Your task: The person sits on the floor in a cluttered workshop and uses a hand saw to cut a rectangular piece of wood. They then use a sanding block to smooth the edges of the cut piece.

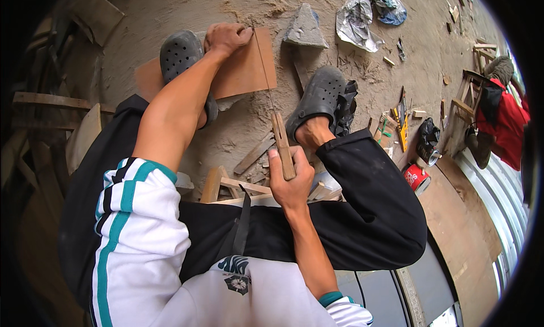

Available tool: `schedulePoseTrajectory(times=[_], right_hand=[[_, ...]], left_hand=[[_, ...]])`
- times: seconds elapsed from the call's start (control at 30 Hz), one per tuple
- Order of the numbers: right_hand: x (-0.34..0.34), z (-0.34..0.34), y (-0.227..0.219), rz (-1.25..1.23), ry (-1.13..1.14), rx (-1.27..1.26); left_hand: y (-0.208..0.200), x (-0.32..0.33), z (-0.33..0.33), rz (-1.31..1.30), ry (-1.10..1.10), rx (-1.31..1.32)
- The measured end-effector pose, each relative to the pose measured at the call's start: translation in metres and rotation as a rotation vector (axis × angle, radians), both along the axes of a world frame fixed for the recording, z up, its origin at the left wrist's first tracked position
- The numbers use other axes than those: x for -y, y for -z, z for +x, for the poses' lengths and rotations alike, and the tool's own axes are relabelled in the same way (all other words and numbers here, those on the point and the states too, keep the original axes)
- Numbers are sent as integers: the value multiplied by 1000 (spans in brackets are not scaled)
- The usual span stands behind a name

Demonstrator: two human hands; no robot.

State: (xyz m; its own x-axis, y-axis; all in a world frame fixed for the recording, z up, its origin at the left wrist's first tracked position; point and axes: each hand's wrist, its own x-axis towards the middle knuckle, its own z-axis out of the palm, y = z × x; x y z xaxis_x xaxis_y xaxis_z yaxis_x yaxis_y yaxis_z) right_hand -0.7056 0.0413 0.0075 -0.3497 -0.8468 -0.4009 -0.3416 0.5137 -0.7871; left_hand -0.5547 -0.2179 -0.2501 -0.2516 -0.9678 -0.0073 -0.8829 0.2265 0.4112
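Observation:
A flat reddish-brown board point(246, 66) lies low over the sandy ground under my left shoe point(181, 55). My left hand point(226, 38) bears down at the board's far edge with its fingers curled over; the fingertips are hidden. My right hand point(293, 177) is wrapped round the wooden handle of a handsaw point(281, 143). The saw's thin blade appears nearly edge-on, running away from me across the board near its right side, close to my left thumb. My right shoe point(320, 97) stands on the ground to the right of the saw.
A grey concrete block point(306, 28) sits beyond my feet, beside crumpled silver sheeting point(368, 15). Wood scraps point(255, 154) lie below the saw. Right are a yellow tool point(402, 126), a red can point(416, 178) and a person in red point(498, 117). Timber point(54, 100) is piled left.

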Motion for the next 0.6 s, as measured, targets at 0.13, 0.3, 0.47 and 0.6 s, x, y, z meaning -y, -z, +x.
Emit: schedulePoseTrajectory(times=[0.13,0.3,0.47,0.6], right_hand=[[1,0,4,-31,7,8],[5,4,8,-16,-5,-5],[9,5,12,-59,-2,-8],[14,9,20,-56,-20,-20]], left_hand=[[3,-2,3,-46,-6,7],[2,-3,-1,-31,-37,-25],[6,-2,-1,-94,-37,-58],[5,-3,-2,-52,-53,-56]])
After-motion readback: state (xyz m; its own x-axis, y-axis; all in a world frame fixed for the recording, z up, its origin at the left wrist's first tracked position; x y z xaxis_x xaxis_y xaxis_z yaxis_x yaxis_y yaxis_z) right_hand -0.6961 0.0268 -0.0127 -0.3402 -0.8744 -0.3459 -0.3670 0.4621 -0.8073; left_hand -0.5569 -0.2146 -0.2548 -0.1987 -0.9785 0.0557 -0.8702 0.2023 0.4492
